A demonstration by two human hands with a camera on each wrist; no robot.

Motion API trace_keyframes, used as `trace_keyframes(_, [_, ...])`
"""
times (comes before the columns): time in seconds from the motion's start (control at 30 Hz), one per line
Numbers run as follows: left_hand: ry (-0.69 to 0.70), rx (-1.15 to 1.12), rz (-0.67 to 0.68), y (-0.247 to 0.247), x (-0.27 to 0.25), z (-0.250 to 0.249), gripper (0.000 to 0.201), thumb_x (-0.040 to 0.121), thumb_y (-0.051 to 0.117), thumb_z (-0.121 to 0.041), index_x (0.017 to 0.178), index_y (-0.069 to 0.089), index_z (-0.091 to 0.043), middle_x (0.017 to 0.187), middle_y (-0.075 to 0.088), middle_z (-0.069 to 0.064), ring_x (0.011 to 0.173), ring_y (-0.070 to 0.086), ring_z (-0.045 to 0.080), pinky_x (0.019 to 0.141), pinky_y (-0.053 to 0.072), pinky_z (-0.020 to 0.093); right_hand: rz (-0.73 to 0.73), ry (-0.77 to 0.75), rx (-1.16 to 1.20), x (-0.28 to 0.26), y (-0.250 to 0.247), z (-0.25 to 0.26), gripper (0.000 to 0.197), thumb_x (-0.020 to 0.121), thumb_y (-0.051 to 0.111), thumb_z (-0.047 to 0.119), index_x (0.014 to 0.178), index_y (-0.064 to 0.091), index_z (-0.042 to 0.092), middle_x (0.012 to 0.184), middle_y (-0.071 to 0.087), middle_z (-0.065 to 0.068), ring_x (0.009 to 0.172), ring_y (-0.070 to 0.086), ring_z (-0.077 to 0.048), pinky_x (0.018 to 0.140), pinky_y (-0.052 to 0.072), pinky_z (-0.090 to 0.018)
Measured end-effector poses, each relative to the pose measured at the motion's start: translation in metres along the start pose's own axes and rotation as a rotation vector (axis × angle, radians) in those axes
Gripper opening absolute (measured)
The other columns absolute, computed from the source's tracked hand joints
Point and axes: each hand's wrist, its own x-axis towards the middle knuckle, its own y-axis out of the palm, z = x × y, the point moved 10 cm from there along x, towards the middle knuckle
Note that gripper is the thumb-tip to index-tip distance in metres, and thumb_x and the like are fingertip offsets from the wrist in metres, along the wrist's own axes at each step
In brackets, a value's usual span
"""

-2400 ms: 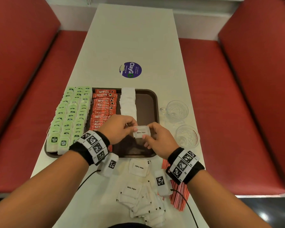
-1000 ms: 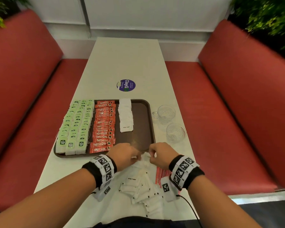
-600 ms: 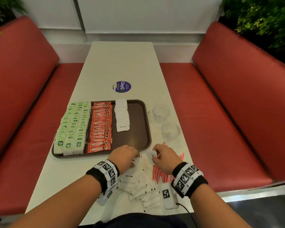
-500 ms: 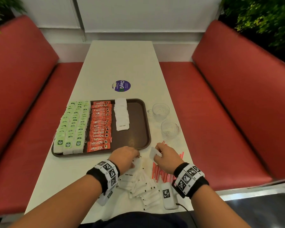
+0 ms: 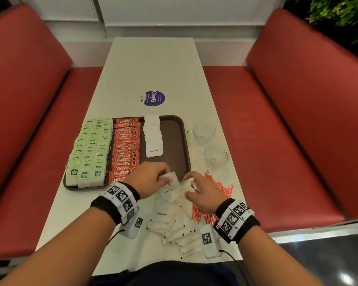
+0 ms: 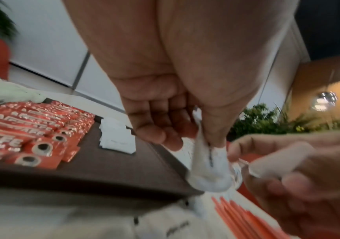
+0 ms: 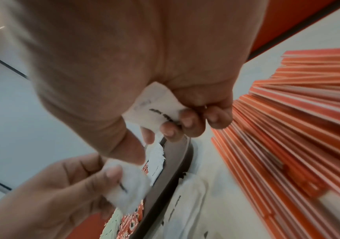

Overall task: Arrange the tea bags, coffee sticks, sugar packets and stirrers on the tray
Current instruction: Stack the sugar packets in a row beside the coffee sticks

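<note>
A brown tray (image 5: 186,145) holds green tea bags (image 5: 89,149) in rows at its left. Red coffee sticks (image 5: 125,149) fill the middle, beside a column of white sugar packets (image 5: 153,137). My left hand (image 5: 166,176) pinches a white sugar packet (image 6: 207,168) over the tray's near right corner. My right hand (image 5: 191,185), just right of it, grips a second sugar packet (image 7: 154,106) in curled fingers. Loose sugar packets (image 5: 174,226) lie on the table below both hands. Red stirrers (image 5: 215,193) lie fanned out under the right hand.
Two glass cups (image 5: 204,131) (image 5: 216,155) stand right of the tray near the table's right edge. A purple sticker (image 5: 153,98) lies beyond the tray. Red benches (image 5: 298,120) flank the table. The tray's right part is bare brown.
Both hands left a packet on the tray's sugar column and drew back to the loose pile. Each has since picked up a packet, and the hands have come together at the tray's near corner.
</note>
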Motion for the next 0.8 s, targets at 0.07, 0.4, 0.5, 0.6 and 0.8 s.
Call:
trace_keyframes(0.07, [-0.003, -0.106, -0.053, -0.014, 0.0, 0.002, 0.01, 0.093, 0.066, -0.038, 0.099, 0.064, -0.03, 0.083, 0.068, -0.014, 0.075, 0.063, 0.001, 0.072, 0.054, 0.027, -0.042, -0.05, 0.005, 0.007, -0.006, 0.009, 0.035, 0.091, 0.068, 0.031, 0.124, 0.057, 0.028, 0.113, 0.061, 0.011, 0.103, 0.059, -0.007, 0.084, 0.042, -0.023])
trace_keyframes(0.4, [0.006, -0.264, -0.055, -0.014, 0.003, 0.016, 0.013, 0.092, 0.068, -0.04, 0.089, 0.07, -0.028, 0.077, 0.07, -0.006, 0.07, 0.064, 0.01, 0.068, 0.054, 0.038, -0.076, -0.145, -0.049, 0.044, -0.012, 0.03, 0.017, 0.098, 0.06, 0.034, 0.106, 0.068, 0.022, 0.093, 0.059, 0.009, 0.084, 0.054, -0.005, 0.075, 0.039, -0.021])
trace_keyframes(0.5, [-0.006, -0.159, 0.031, -0.008, 0.01, 0.025, 0.03, 0.093, 0.063, -0.048, 0.078, 0.07, -0.023, 0.076, 0.066, -0.003, 0.069, 0.06, 0.013, 0.066, 0.051, 0.041, -0.036, -0.161, -0.096, 0.049, -0.008, 0.034, 0.019, 0.101, 0.055, 0.033, 0.105, 0.065, 0.017, 0.093, 0.061, 0.005, 0.083, 0.055, -0.008, 0.071, 0.038, -0.018])
trace_keyframes(0.6, [-0.098, -0.13, 0.061, -0.011, 0.019, 0.041, 0.02, 0.095, 0.064, -0.04, 0.09, 0.078, -0.027, 0.078, 0.071, -0.005, 0.073, 0.063, 0.012, 0.07, 0.052, 0.035, -0.07, -0.104, -0.02, 0.056, -0.01, 0.028, 0.013, 0.102, 0.052, 0.031, 0.108, 0.056, 0.019, 0.094, 0.061, 0.009, 0.084, 0.057, -0.003, 0.071, 0.041, -0.02])
trace_keyframes(0.8, [-0.37, 0.019, -0.096, -0.028, 0.049, 0.097, 0.023, 0.095, 0.065, -0.032, 0.107, 0.075, -0.014, 0.085, 0.062, -0.004, 0.08, 0.057, 0.016, 0.073, 0.042, 0.029, -0.062, -0.021, 0.14, 0.064, -0.015, 0.023, 0.015, 0.098, 0.05, 0.022, 0.093, 0.038, 0.015, 0.074, 0.043, 0.0, 0.062, 0.038, -0.013, 0.059, 0.036, -0.031])
